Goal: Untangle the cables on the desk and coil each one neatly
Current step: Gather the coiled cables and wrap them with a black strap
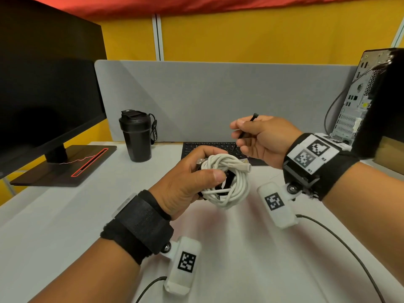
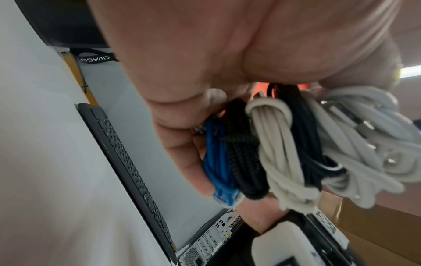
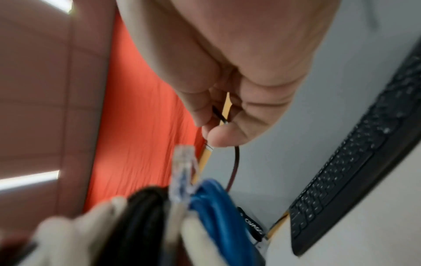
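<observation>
My left hand [image 1: 192, 180] grips a bundle of coiled cables above the white desk [image 1: 65, 226]. The white cable coil [image 1: 227, 182] faces me in the head view. The left wrist view shows more coils in the same grip: a blue cable [image 2: 218, 162], a black braided cable [image 2: 243, 154] and white cables [image 2: 280, 156]. My right hand [image 1: 255, 138] is raised to the right of the bundle and pinches the end of a thin black cable [image 1: 248, 125] between thumb and fingers. In the right wrist view that thin cable [image 3: 235, 165] hangs down towards the blue coil [image 3: 218, 207] with its clear plug [image 3: 183, 171].
A black keyboard [image 1: 209, 147] lies behind the hands against the grey divider [image 1: 218, 95]. A black bottle [image 1: 136, 136] stands left of it, and a monitor [image 1: 43, 84] on its base [image 1: 65, 167] fills the left. A computer tower [image 1: 371, 95] stands at the right.
</observation>
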Available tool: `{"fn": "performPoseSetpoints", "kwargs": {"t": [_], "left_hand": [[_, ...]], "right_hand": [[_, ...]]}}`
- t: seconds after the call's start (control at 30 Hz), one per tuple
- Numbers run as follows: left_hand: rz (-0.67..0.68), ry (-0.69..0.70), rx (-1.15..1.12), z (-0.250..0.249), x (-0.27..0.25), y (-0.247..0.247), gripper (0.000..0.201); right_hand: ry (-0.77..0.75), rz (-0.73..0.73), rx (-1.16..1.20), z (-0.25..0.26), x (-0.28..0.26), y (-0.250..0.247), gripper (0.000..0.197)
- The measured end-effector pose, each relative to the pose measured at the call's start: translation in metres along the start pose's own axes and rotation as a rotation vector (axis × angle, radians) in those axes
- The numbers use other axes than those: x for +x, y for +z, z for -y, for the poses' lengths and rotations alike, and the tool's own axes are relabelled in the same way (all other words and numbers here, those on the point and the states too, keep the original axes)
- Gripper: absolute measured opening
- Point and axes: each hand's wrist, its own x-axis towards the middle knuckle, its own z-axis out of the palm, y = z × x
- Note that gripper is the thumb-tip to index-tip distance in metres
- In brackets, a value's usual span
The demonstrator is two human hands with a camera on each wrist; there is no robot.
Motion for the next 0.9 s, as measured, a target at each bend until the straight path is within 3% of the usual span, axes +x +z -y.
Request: {"fn": "performPoseSetpoints", "kwargs": {"t": [0.1,0.27,0.33,0.43,0.53,0.63,0.9], "left_hand": [[-0.004,0.01,-0.001,-0.001,0.0,0.0,0.051],[0.009,0.032,0.024,-0.001,-0.001,0.003,0.059],[0.011,0.038,0.029,-0.001,0.0,0.003,0.06],[0.004,0.027,0.033,-0.003,-0.001,0.002,0.061],[0.002,0.014,0.011,-0.004,-0.002,0.002,0.055],[0.007,0.014,-0.001,-0.003,-0.002,0.004,0.051],[0.013,0.009,0.003,-0.003,-0.001,0.007,0.057]], "right_hand": [[0.039,0.04,-0.059,-0.005,0.0,0.001,0.013],[0.399,0.251,0.141,-0.016,-0.005,0.0,0.03],[0.464,0.354,0.12,-0.02,-0.008,0.003,0.034],[0.329,0.248,-0.069,-0.022,-0.003,0.004,0.037],[0.235,0.119,-0.109,-0.019,0.007,-0.003,0.026],[0.257,0.068,-0.126,-0.016,0.015,-0.01,0.01],[0.325,0.037,-0.188,-0.016,0.022,-0.012,0.012]]}}
